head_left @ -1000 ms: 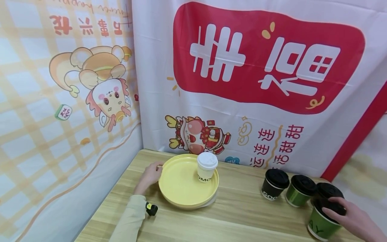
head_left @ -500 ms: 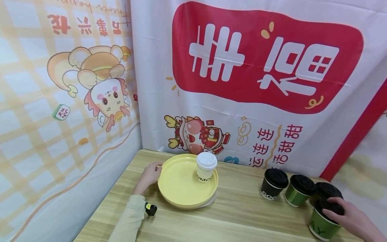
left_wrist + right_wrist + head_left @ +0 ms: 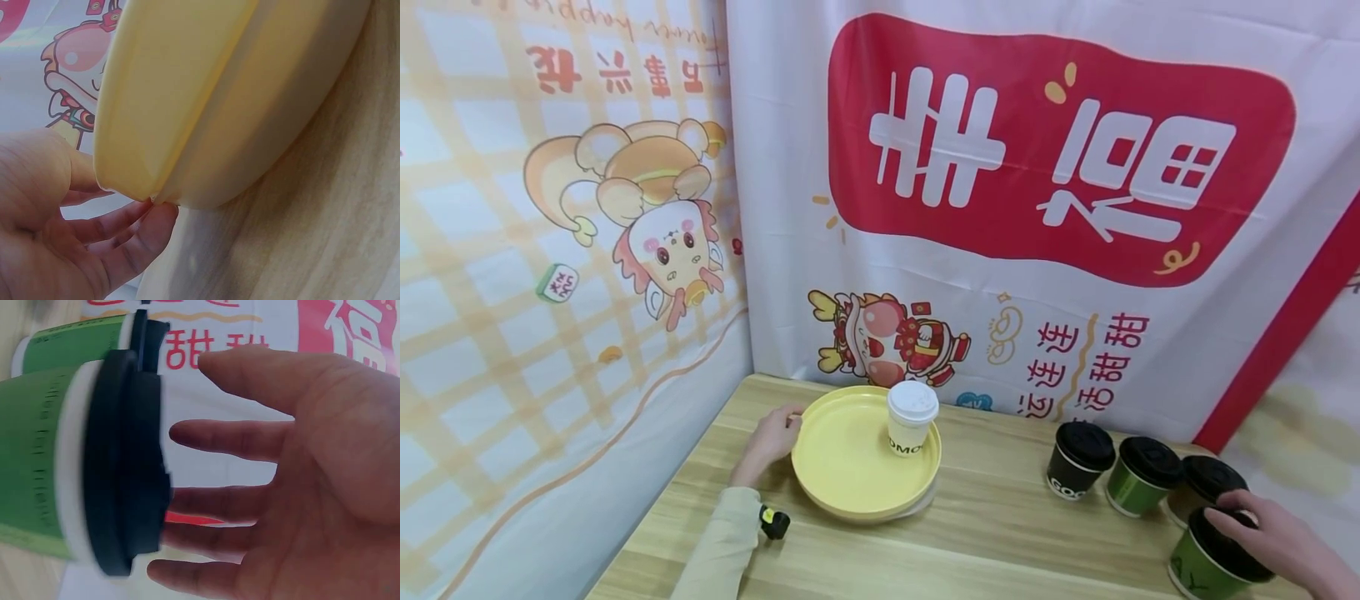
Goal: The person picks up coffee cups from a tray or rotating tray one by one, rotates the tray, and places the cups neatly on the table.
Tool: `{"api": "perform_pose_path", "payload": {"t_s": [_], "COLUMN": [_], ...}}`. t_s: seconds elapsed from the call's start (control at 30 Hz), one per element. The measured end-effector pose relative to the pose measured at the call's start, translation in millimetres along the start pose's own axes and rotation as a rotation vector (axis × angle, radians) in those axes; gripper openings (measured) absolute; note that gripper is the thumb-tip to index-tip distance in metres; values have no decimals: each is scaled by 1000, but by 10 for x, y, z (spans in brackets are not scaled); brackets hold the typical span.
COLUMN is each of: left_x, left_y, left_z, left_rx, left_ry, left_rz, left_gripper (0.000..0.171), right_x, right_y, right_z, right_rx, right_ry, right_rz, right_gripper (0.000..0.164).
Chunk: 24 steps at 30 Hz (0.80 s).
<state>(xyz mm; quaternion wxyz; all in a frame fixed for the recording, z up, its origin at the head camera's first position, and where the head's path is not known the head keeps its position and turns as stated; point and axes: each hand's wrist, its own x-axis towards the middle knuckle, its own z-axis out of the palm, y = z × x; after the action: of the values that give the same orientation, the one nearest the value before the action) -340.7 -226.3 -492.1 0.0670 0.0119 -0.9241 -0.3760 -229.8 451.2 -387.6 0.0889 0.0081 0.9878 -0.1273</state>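
My left hand (image 3: 773, 439) grips the left rim of a round yellow tray (image 3: 842, 471) on the wooden table. In the left wrist view its fingers (image 3: 140, 240) curl against the tray's edge. A white lidded paper cup (image 3: 910, 427) stands upright toward the tray's far right side. Over at the right, my right hand (image 3: 1273, 533) hovers at the black lid of a green paper cup (image 3: 1197, 568), which leans toward the front right. In the right wrist view its fingers (image 3: 231, 437) are stretched and spread around the lid (image 3: 125, 469), holding nothing.
Behind that cup stand a dark lidded cup (image 3: 1210, 477), a smaller green cup (image 3: 1135, 492) and a black cup (image 3: 1075, 471) in a row. A printed cloth (image 3: 1015, 333) hangs at the table's back, another cloth (image 3: 572, 350) at its left.
The near green cup has tipped toward the front right, and my right hand has shifted slightly down with it. My left hand and the tray stay in place.
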Motion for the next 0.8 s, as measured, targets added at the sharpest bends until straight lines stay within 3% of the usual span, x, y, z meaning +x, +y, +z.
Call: {"api": "perform_pose_path", "payload": {"t_s": [0.23,0.4,0.8], "left_x": [-8,-11,-7], "left_y": [0,3,-6], "left_z": [0,0,5], "left_rx": [6,0,-11], "left_ry": [4,0,3], "left_rz": [-5,-3,2], "left_gripper": [34,34,33], "right_x": [7,-20,54], "right_y": [-140,-262,-694], "right_z": [-103,-108,-15], "right_rx": [-12,66,520], "right_ry": [166,254,277], "right_rz": [-94,-135,-221], "right_gripper": [59,49,53]}}
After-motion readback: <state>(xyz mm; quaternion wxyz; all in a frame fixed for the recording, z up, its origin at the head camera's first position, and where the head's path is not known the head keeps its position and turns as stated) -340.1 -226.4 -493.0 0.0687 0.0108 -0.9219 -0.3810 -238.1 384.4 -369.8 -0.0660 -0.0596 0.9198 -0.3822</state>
